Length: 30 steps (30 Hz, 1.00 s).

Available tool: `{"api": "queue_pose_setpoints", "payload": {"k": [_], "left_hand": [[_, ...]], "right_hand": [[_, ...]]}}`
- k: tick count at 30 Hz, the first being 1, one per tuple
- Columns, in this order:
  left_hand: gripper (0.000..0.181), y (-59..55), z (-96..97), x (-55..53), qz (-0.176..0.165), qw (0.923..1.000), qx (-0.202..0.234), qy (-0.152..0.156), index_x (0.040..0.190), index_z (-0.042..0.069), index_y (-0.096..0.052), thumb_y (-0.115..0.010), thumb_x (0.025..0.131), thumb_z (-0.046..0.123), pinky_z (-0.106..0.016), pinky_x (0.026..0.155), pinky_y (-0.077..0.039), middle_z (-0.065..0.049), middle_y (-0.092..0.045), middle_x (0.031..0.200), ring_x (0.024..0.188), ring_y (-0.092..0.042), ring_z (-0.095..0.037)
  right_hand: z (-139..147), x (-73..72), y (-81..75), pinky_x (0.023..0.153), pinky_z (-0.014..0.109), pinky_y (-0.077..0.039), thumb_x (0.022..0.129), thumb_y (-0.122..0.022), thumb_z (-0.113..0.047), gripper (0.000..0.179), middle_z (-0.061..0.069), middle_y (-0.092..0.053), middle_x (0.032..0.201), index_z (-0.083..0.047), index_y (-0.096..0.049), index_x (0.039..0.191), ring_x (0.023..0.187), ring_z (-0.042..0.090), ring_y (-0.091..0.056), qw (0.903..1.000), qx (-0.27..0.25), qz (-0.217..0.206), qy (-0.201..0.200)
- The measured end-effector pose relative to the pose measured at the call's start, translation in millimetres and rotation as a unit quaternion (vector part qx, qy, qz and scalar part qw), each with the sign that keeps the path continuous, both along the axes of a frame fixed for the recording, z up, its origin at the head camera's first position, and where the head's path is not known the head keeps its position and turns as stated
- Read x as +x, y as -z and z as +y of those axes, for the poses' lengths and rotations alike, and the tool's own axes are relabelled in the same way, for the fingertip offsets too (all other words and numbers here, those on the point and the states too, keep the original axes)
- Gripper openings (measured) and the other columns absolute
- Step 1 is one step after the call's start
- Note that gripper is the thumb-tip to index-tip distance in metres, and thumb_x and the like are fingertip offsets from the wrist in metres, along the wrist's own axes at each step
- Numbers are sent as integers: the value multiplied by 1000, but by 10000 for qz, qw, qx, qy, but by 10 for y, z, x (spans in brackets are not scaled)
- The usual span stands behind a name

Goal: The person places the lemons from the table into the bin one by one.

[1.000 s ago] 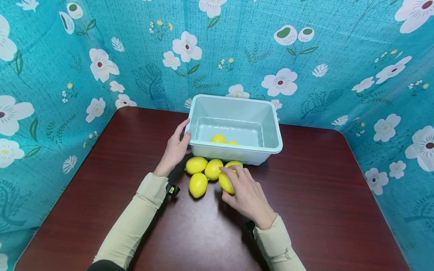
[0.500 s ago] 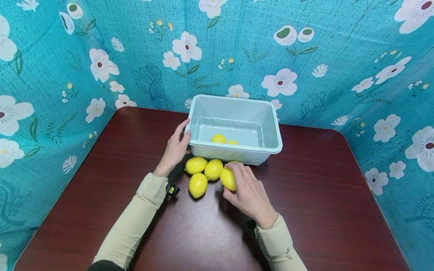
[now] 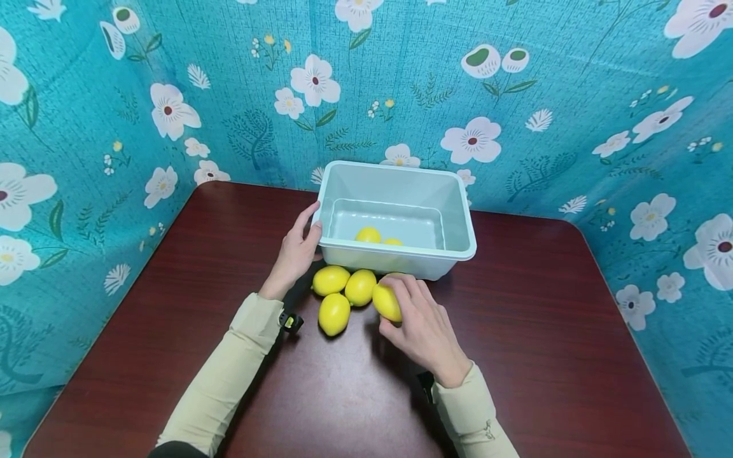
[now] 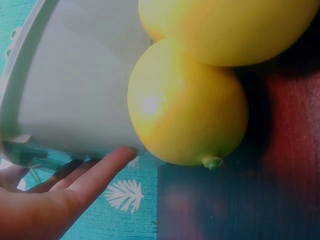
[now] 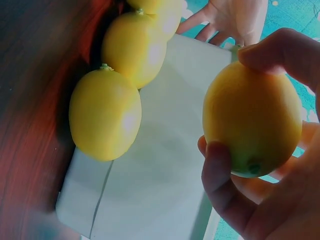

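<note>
Pale cream sleeves [image 3: 223, 372], the right one bearing a small dark squiggle [image 3: 488, 430] near its cuff [image 3: 458, 395], are worn with two black wrist devices [image 3: 292, 322].

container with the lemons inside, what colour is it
The container is pale blue; the head view shows it best.

both hands [image 3: 293, 256] [image 3: 422, 327] apart, right fingers [image 5: 220, 187] curled

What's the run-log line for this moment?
right hand: holds lemon | left hand: at side of bin | in bin: two lemons visible | on table: four lemons
</note>
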<state>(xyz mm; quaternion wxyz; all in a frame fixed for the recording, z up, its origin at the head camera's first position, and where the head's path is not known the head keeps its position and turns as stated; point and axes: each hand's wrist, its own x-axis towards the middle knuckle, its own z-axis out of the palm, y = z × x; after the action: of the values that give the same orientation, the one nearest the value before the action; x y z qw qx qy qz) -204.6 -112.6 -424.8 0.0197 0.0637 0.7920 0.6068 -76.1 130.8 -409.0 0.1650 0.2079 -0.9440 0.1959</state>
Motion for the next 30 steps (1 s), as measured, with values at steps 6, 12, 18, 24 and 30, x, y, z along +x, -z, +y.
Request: {"api": "queue_pose_setpoints", "payload": {"k": [6,12,18,24,30], "left_hand": [[50,-7,6,4,-3,10000,53,-1,151,37,-27,-40,103,36,-54,80,-56,-9,-35,154,120,-56,-36],[50,-4,9,-3,-15,9999,102,-2,151,37,-27,-40,103,34,-55,81,-55,-9,-35,154,120,-56,-37],[50,1,5,2,-27,9999,129,37,151,38,-27,-40,103,36,-57,82,-54,-8,-34,155,121,-55,-37],[50,3,3,6,11,9998,175,57,151,36,-27,-40,103,33,-59,82,-53,-10,-34,154,121,-55,-38],[50,3,5,6,36,9998,177,56,151,36,-27,-40,103,33,-58,81,-54,-10,-34,155,120,-55,-38]], "right_hand": [[25,-2,1,51,26,-44,75,-67,-25,51,-6,-52,126,-22,-55,124,99,17,-50,10000,-53,15,-59],[38,-10,-12,49,26,-42,76,-67,-24,50,-1,-50,130,-24,-55,124,99,19,-52,9999,-84,3,-75],[49,-15,-25,48,23,-39,76,-68,-23,51,1,-50,130,-24,-56,125,99,20,-52,9999,-70,79,-112],[70,-29,-37,46,22,-38,76,-70,-24,51,2,-50,129,-22,-58,126,96,20,-53,9994,-36,315,-111],[93,-53,-51,44,19,-34,76,-69,-23,52,3,-51,126,-21,-59,127,96,20,-52,9988,-54,481,-85]]}}
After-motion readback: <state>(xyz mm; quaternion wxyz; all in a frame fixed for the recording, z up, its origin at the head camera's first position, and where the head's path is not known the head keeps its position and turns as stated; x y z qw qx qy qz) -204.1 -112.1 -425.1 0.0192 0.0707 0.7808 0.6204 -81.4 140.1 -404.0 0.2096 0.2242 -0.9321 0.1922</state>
